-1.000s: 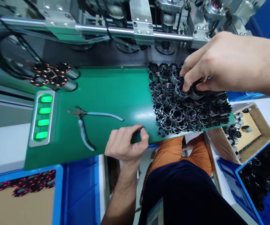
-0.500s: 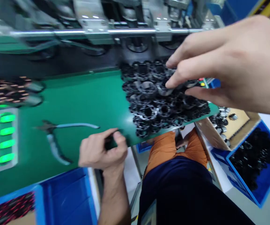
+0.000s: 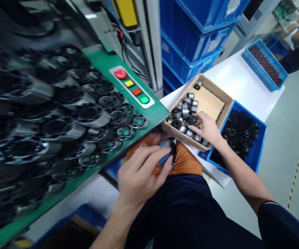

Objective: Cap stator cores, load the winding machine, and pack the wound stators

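**Right hand drops from the green bench into the cardboard box**

The view is swinging right since the earlier frame, and the right hand (image 3: pixel 208 128), which was picking among the black ring parts (image 3: pixel 68 114) heaped on the green bench (image 3: pixel 101 60), is now reaching down into the cardboard box (image 3: pixel 220 95) beside the bench. Its fingers are spreading loosely over the metal cylinders (image 3: pixel 188 103) lying in the box's near corner, touching them; whether it is gripping one cannot be told. The left hand (image 3: pixel 141 173) is hovering just below the bench edge over the lap, its fingers curling narrowly around a small dark part (image 3: pixel 172 149), blurred. A blue bin (image 3: pixel 259 138) of black parts is sitting just beside the box. A button panel (image 3: pixel 132 86) is showing on the bench.
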{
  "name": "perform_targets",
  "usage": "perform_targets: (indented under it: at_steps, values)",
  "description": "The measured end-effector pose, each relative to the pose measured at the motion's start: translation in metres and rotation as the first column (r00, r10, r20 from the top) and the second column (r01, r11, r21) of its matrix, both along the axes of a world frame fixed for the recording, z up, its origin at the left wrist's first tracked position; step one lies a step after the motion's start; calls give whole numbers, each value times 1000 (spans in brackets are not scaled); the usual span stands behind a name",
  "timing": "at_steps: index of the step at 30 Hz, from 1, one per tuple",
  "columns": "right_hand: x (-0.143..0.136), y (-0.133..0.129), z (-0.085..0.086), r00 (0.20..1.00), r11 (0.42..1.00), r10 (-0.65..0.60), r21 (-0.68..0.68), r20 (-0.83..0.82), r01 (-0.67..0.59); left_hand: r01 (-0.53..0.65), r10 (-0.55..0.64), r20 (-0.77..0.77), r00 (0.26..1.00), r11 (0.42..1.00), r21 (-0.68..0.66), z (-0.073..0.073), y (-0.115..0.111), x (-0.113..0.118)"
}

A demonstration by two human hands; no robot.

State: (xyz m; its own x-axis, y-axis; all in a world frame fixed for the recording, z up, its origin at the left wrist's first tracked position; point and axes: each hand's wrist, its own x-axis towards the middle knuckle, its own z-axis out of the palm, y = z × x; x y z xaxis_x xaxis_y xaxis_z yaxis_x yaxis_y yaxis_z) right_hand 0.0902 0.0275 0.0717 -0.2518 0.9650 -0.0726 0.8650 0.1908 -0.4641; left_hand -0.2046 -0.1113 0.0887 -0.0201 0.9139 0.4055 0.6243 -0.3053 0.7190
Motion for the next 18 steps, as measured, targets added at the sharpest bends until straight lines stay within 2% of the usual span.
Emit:
perform_targets:
  at_steps: [2,4,7,12,15,18]
  values:
    - [-8,-3,-13,1000,1000,-24,14,-17,24,184,-183,-104,978,983,1,2,42,37]
    - [-6,-3,-14,999,999,-29,23,-42,30,246,-254,-188,949,967,-67,5,81,65]
    - [19,-1,-3,997,998,-37,42,-64,40,217,-270,-328,905,957,-190,8,128,89]
    - [63,0,2,997,998,-63,11,38,62,187,-323,-514,795,936,-298,6,183,123]
    - [67,5,-2,995,999,-32,-35,99,36,161,-333,-572,750,930,-330,-1,211,144]
    - [59,19,-4,994,998,-34,-44,106,39,203,-400,-633,663,910,-363,-13,237,159]
